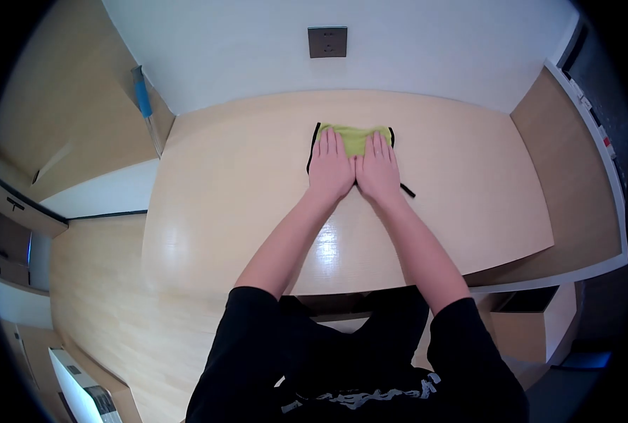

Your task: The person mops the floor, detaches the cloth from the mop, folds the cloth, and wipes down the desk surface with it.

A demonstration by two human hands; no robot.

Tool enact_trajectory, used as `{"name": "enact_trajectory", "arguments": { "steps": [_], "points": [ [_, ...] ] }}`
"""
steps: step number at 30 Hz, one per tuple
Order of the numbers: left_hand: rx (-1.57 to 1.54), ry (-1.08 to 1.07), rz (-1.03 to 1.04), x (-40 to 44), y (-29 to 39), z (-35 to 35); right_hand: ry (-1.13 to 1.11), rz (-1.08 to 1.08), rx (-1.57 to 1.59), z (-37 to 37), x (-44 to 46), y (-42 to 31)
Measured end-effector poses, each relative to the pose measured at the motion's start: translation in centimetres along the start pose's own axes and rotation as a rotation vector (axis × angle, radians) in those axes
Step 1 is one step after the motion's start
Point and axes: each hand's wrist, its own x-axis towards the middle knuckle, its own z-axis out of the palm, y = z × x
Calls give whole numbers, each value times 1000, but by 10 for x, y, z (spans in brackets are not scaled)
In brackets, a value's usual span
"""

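A yellow-green cloth [355, 143] with black edging lies flat on the light wooden desk [222, 183], toward its far side. Over the left part of the cloth rests my left hand [331, 166], palm down with its fingers stretched forward. My right hand [377, 168] lies flat on the right part in the same way, and the two hands touch at the thumbs. A short black strip [408, 190] sticks out beside my right wrist. The near part of the cloth is hidden under my palms.
Behind the desk rises a white wall with a dark socket plate [327, 42]. A raised wooden side panel [571, 162] with a pale edge bounds the right. At the left stand wooden cabinet panels [81, 106], one with a blue-wrapped handle [142, 93].
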Motion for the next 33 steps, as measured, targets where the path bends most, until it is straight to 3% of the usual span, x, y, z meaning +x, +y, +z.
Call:
{"name": "enact_trajectory", "arguments": {
  "steps": [19,33],
  "points": [
    [64,-45,-67,124,-33,49,-131,-94,-111,39,137,40],
    [72,-71,-143,110,-23,40,-137,-72,-92,32,123,33]
  ]
}}
